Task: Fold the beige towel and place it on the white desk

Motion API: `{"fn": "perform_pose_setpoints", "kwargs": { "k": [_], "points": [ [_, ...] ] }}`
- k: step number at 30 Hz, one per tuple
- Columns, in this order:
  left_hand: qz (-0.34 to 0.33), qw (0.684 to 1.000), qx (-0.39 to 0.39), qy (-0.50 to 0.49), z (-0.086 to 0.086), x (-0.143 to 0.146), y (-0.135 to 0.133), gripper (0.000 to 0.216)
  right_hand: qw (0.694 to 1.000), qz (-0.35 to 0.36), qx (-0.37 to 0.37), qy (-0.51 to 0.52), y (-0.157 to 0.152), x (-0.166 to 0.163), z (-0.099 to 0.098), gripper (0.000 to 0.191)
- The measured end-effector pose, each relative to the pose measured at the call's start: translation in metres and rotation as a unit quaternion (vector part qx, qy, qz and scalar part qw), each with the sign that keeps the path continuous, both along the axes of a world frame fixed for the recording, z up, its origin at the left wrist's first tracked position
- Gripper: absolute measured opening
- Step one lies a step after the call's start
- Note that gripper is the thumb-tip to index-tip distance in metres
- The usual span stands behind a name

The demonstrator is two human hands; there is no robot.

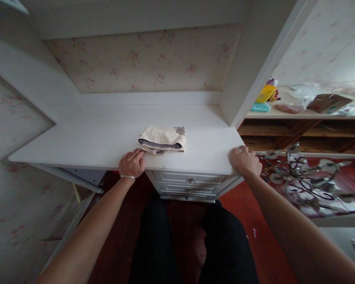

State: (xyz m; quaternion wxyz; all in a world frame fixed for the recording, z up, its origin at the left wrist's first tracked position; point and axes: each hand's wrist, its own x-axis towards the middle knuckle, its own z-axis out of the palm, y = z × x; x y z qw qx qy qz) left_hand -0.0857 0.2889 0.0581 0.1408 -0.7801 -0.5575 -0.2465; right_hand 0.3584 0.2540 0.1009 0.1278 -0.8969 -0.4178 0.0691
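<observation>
A folded cream towel (162,139) with a grey stripe lies on the white desk top (91,138), near its front edge. My left hand (132,163) rests flat on the desk edge, fingers stretched out and touching the towel's near left corner. My right hand (245,159) sits on the desk's front right corner, fingers curled over the edge, holding nothing else.
Small drawers (192,183) sit under the desk top. A white partition (254,67) rises at the desk's right. Beyond it is a wooden shelf (307,114) with packets and a box. A metal chandelier (310,177) lies on the red floor at right.
</observation>
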Motion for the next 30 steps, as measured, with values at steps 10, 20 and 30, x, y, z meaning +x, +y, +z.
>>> {"fn": "perform_pose_setpoints", "kwargs": {
  "k": [10,20,30],
  "points": [
    [-0.002,1.000,-0.001,-0.005,0.0017,0.0008,-0.0008,0.038,1.000,-0.001,0.002,0.001,-0.0007,-0.0008,0.0008,0.056],
    [0.005,1.000,0.005,0.006,0.0011,0.0006,-0.0002,0.038,1.000,0.004,0.000,-0.004,-0.0016,-0.0015,0.0015,0.057],
    [0.000,1.000,-0.004,-0.002,0.0033,0.0015,-0.0020,0.039,1.000,0.001,0.005,0.003,-0.0015,-0.0019,0.0019,0.058]
  ]
}}
